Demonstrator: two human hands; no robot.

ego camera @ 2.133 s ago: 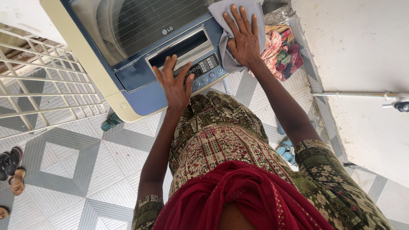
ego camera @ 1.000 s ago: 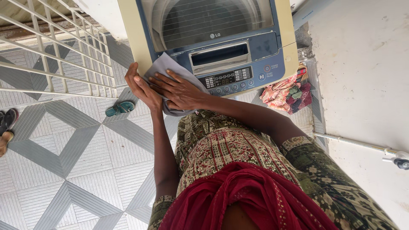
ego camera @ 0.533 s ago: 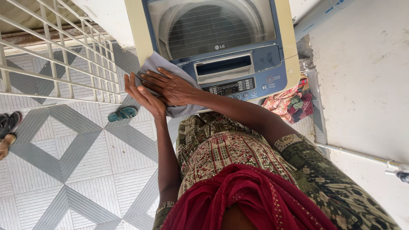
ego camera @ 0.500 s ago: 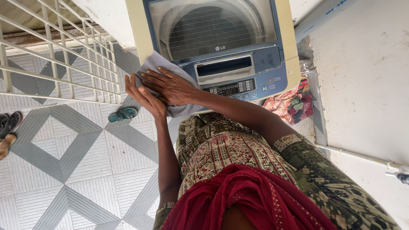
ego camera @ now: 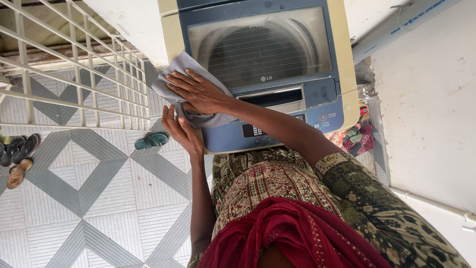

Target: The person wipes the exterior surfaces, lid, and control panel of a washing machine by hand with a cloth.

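Note:
A top-loading washing machine (ego camera: 343, 59) with a cream body, blue top and clear lid (ego camera: 263, 49) stands in front of me. My right hand (ego camera: 198, 92) lies spread on a grey cloth (ego camera: 171, 82), thumb tucked under a fold, pressing it onto the machine's left top edge. My right arm crosses over the control panel (ego camera: 322, 119). My left hand (ego camera: 181, 131) rests flat against the machine's front left corner, just below the cloth, holding nothing.
A white metal railing (ego camera: 74, 74) runs along the left. A green sandal (ego camera: 151, 141) lies on the grey patterned floor tiles (ego camera: 89, 198), and more sandals (ego camera: 20, 159) sit at the far left. A heap of coloured clothes (ego camera: 359, 136) lies between the machine and the white wall (ego camera: 431, 99); a pipe (ego camera: 396, 25) runs above.
My right hand has slid the cloth from the machine's right side across to its left edge, then further back along that edge. My left hand left the control panel for the front left corner.

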